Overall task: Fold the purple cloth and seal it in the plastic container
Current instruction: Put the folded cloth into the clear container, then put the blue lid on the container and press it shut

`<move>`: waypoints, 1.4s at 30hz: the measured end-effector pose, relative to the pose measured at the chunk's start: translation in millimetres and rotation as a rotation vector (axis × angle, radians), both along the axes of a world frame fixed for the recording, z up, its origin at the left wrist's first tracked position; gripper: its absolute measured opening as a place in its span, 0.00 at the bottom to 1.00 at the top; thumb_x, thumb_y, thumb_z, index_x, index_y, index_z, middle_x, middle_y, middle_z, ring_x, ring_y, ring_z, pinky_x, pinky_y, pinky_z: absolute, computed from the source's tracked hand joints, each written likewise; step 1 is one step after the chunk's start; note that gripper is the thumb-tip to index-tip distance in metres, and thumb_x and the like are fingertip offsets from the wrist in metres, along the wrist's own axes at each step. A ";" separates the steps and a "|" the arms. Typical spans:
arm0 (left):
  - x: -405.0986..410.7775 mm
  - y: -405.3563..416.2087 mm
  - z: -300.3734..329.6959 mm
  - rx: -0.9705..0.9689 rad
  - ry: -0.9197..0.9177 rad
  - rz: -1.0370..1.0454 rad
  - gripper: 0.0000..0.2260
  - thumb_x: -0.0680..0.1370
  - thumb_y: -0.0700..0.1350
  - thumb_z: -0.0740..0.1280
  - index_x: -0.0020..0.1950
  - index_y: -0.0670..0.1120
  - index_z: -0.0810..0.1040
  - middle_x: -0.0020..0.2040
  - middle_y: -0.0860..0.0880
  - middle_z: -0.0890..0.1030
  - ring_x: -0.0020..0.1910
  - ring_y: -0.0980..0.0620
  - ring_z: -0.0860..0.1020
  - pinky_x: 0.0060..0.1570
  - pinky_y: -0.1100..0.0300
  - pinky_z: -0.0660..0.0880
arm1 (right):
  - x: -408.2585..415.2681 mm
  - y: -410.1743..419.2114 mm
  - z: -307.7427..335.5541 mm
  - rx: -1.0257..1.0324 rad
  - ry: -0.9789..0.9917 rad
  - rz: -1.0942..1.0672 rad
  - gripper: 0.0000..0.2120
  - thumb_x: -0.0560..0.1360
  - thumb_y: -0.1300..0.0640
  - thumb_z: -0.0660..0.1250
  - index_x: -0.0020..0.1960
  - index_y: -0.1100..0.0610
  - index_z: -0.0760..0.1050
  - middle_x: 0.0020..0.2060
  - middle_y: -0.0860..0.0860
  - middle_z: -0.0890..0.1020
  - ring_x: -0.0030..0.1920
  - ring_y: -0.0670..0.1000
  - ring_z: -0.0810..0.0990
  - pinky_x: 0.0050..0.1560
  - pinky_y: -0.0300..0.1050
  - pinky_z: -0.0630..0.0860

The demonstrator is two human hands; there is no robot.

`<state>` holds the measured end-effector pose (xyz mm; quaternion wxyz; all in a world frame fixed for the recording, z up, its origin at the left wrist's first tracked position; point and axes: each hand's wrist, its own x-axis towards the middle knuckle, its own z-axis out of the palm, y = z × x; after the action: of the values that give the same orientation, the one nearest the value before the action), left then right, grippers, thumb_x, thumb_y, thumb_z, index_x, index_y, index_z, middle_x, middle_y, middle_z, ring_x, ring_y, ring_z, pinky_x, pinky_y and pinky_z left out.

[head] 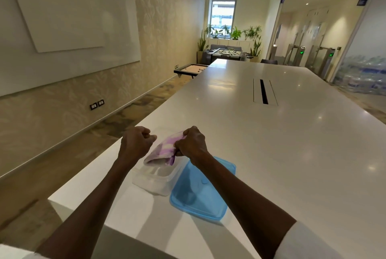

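Observation:
The purple and white cloth (164,150) is folded into a thick bundle and hangs over the open clear plastic container (155,180), its lower end at the container's rim. My right hand (191,142) is shut on the cloth's right edge. My left hand (135,141) is a closed fist just left of the cloth; whether it pinches the cloth's far corner is hidden. The blue lid (201,189) lies flat on the table, touching the container's right side, under my right forearm.
Everything sits near the left corner of a long white table (292,143), with the table's left edge close to the container. A cable slot (263,91) is set into the table further back. Carpeted floor and a wall lie to the left.

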<state>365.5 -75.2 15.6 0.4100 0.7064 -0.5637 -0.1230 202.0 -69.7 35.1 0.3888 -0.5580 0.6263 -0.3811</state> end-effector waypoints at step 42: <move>-152.9 24.5 -25.3 0.031 -0.110 -0.399 0.12 0.69 0.49 0.73 0.48 0.43 0.83 0.44 0.46 0.85 0.46 0.48 0.82 0.48 0.60 0.75 | -152.5 43.5 -43.8 -0.027 0.351 -0.164 0.05 0.64 0.63 0.70 0.39 0.64 0.81 0.34 0.60 0.85 0.36 0.59 0.85 0.41 0.51 0.83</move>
<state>212.6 -50.7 -9.7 0.3350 0.5926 -0.7122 -0.1716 49.4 -26.2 -8.8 0.2338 -0.5682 0.7226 -0.3168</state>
